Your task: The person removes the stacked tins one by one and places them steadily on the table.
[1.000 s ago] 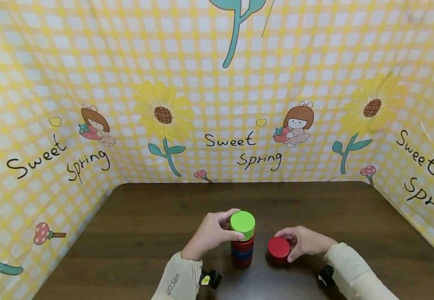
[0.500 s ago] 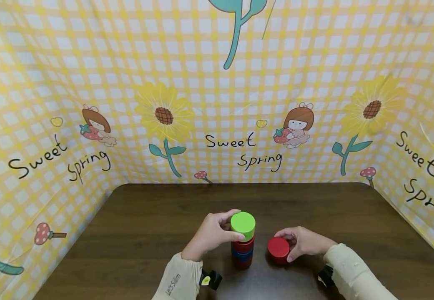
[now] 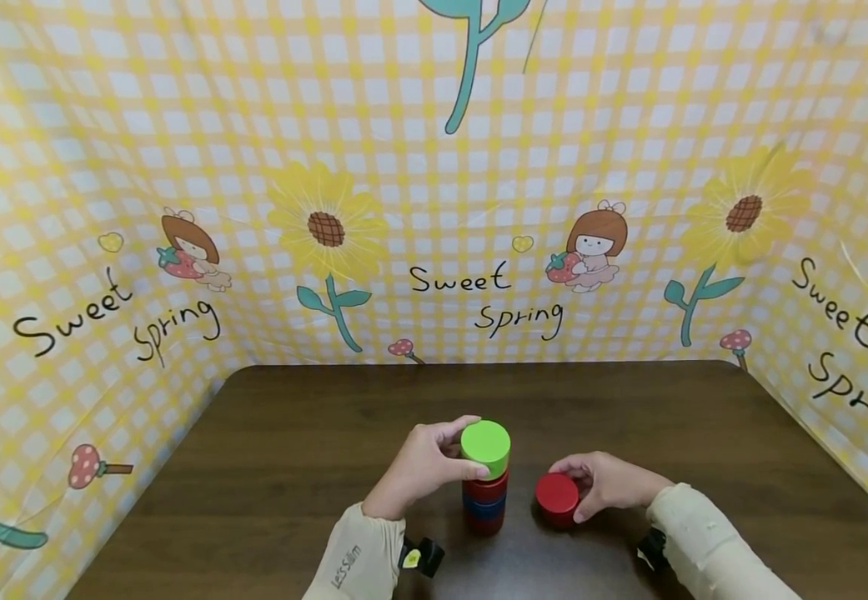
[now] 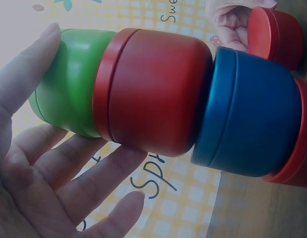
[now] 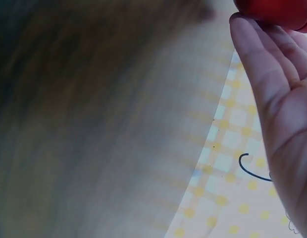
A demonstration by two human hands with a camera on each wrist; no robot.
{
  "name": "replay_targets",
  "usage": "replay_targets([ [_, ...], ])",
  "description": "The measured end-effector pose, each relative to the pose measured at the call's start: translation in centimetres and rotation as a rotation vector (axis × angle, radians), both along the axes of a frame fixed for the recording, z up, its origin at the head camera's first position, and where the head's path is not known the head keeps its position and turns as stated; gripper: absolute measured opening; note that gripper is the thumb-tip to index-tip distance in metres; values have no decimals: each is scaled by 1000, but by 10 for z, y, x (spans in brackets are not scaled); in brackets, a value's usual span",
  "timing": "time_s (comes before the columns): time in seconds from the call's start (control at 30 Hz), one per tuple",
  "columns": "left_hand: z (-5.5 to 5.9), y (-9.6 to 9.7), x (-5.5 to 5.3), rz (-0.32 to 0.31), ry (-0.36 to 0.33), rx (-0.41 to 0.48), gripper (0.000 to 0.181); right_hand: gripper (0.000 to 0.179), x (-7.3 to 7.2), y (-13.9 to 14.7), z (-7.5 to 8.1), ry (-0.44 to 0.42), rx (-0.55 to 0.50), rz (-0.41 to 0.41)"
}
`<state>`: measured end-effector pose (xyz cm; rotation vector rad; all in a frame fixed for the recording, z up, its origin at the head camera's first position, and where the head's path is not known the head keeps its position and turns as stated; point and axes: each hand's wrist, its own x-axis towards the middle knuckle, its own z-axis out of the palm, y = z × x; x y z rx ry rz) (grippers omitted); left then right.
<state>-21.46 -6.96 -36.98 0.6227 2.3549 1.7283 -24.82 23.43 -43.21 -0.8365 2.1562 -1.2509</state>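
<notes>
A stack of small round lidded tins stands upright on the table. From the top down come a green tin (image 3: 486,446), a red tin (image 4: 153,91), a blue tin (image 4: 252,111) and another red tin (image 3: 484,525). My left hand (image 3: 428,463) holds the green one between thumb and fingers; in the left wrist view its lower fingers lie along the red tin beneath. To the right of the stack, apart from it, a separate red tin (image 3: 557,494) rests on the table, pinched by my right hand (image 3: 617,483). Only part of that tin shows in the right wrist view.
The brown wooden table (image 3: 313,425) spreads out around the tins. A yellow checked cloth (image 3: 449,208) printed with flowers and lettering hangs along its back and sides. Each wrist carries a small black camera, such as the left one (image 3: 428,558).
</notes>
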Motion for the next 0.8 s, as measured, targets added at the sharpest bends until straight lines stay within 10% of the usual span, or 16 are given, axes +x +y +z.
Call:
replay_targets([
  [0.8, 1, 0, 0, 0, 41, -62, 62, 69, 1, 11, 10, 37, 16, -31],
])
